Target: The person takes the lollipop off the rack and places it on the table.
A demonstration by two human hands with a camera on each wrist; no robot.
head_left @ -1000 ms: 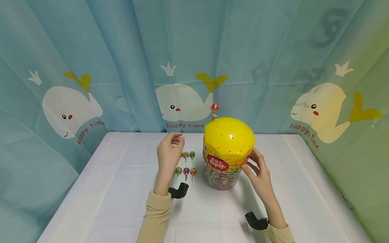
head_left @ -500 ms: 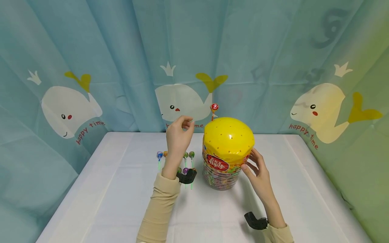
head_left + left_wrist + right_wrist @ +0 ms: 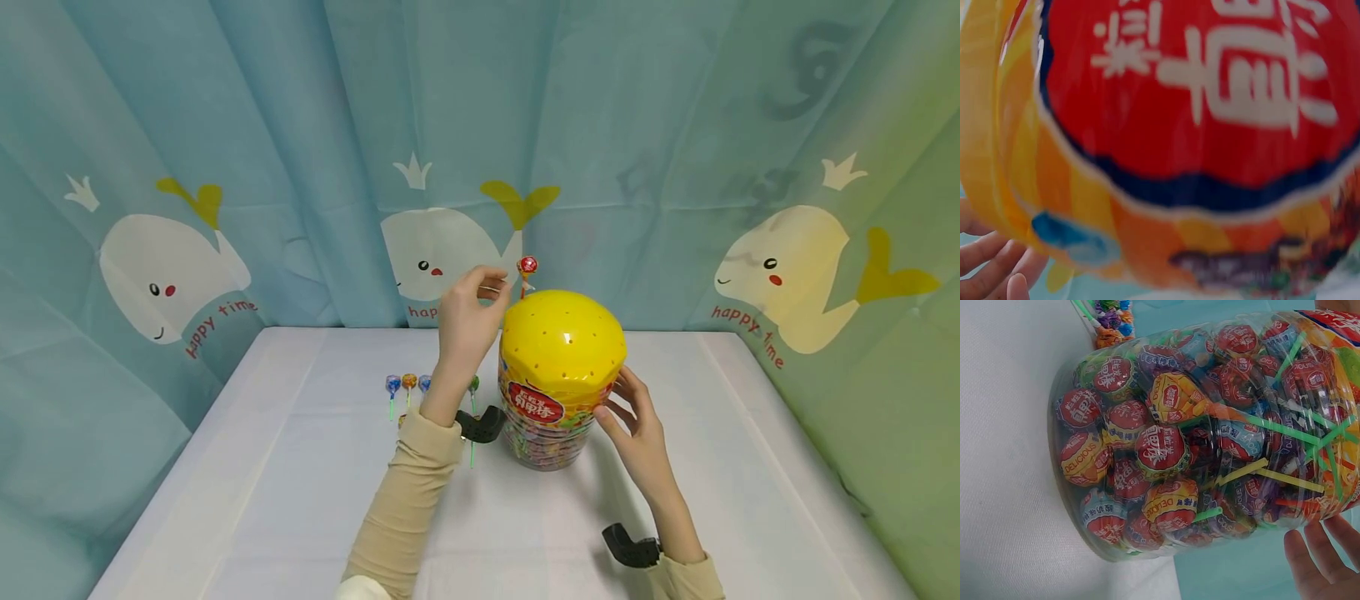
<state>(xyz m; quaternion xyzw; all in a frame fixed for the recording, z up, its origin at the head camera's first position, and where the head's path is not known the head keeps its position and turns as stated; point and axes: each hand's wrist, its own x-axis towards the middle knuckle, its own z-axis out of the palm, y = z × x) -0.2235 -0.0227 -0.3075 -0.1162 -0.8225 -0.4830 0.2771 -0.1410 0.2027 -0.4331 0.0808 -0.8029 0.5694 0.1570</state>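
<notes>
A large clear jar (image 3: 551, 437) of wrapped lollipops stands upright, capped by a yellow lid (image 3: 566, 333) with small holes. Behind the lid's left rear edge, a lollipop with a red wrapper (image 3: 527, 265) sticks up. My left hand (image 3: 471, 321) is raised beside the lid, fingers loosely bent toward that lollipop with nothing visible in them. Its fingers (image 3: 994, 265) show past the jar's label in the left wrist view. My right hand (image 3: 637, 425) rests against the jar's right side, thumb in front. Its fingers (image 3: 1316, 550) are extended along the plastic in the right wrist view.
Several loose lollipops (image 3: 393, 383) lie in rows on the white table (image 3: 315, 467), left of the jar and partly hidden by my left arm. A curtain (image 3: 315, 150) with whale prints hangs behind the table. Black wrist cameras (image 3: 633, 550) are strapped on both wrists.
My left hand has moved up and to the right, from over the loose lollipops to beside the lid and the upright lollipop. My right hand and the jar stay in place.
</notes>
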